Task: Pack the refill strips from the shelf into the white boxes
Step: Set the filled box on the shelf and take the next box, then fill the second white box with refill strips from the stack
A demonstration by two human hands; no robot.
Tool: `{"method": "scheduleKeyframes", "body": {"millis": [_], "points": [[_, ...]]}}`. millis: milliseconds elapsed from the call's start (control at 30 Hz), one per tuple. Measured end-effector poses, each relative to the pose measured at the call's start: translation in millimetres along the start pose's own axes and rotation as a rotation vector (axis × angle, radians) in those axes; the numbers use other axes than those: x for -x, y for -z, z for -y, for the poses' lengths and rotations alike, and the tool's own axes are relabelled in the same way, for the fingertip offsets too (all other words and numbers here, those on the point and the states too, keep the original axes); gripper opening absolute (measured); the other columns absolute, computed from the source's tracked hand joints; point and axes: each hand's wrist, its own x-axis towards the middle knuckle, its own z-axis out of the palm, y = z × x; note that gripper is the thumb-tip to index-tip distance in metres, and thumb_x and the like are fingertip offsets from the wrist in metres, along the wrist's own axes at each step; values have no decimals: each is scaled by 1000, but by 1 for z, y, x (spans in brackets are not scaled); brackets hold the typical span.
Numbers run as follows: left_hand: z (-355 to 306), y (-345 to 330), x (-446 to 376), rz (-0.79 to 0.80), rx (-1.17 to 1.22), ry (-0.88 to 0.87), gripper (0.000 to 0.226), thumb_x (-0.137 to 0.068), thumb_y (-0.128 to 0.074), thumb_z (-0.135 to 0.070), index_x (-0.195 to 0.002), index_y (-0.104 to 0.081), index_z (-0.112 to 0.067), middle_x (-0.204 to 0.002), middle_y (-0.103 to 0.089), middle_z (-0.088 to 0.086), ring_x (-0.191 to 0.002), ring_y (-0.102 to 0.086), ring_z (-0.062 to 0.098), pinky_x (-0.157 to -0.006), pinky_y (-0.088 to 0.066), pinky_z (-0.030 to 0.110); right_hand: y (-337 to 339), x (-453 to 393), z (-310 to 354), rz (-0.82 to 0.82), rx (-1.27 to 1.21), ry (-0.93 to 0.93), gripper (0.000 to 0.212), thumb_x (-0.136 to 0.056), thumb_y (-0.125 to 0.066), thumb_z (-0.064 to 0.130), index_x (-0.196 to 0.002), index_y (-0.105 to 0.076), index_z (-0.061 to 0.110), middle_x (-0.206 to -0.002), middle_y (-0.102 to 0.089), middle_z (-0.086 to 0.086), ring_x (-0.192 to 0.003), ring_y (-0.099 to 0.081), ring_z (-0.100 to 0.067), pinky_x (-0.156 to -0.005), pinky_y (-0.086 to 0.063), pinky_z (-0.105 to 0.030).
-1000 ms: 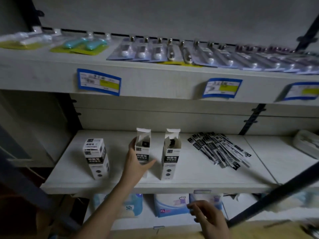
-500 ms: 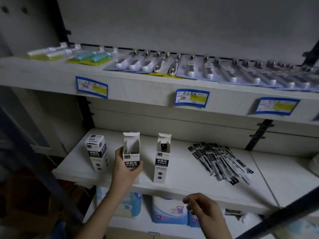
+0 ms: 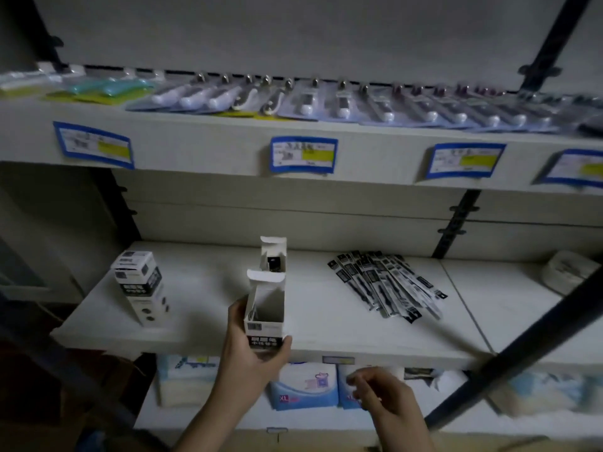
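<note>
Near the shelf's [image 3: 326, 327] front edge, the left hand [image 3: 251, 350] gripped an open white box [image 3: 266, 308], flap up, empty-looking inside. Another open box [image 3: 274, 256] stood behind; a closed box [image 3: 140, 285] stood towards the left edge. Black refill strips [image 3: 385, 285] lay fanned mid-shelf. The right hand [image 3: 388, 399] hung below the edge, fingers loosely curled, holding nothing.

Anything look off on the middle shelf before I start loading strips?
Nothing damaged or spilled. The refill strips lie in a loose fanned pile, not squared up. The closed box stands slightly tilted. The left hand holds an open box.
</note>
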Motion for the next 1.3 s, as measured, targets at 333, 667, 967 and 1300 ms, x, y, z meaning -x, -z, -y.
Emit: {"method": "scheduleKeyframes", "body": {"millis": [333,667,967,1300], "points": [[-20,-111,4,-78,-62,3,84,-73,-80,-11,-111,-28,-65,-120,-59,1,-104,-63,12,-93,-52,33,113,-43,-30,19,74,71,20,-91,-58,4,-78,-66,16,-82,-71,8,-72,-67,-7,-67,-51,-20],[-52,-165,1,-139,-151,-3,78,-70,-82,-13,-115,-33,-55,-119,-56,-4,-106,-60,13,-93,-52,34,186,-113,-14,34,119,47,10,-91,-61,14,-85,-67,18,-81,-72,3,-79,-66,-13,-75,-53,-33],[-33,-155,4,-120,-102,63,78,-70,-79,1,-116,-38,-48,-114,-61,1,-99,-64,7,-83,-55,22,121,-239,-10,-14,604,44,22,-92,-52,17,-82,-64,2,-90,-67,-16,-85,-63,-28,-65,-44,-31],[-32,-135,11,-44,15,166,76,-71,-75,10,-114,-40,-43,-114,-61,3,-94,-66,3,-70,-54,15,82,-265,-27,-67,818,-15,13,-90,-58,16,-95,-67,8,-101,-67,-11,-89,-66,-27,-65,-49,-28]]}}
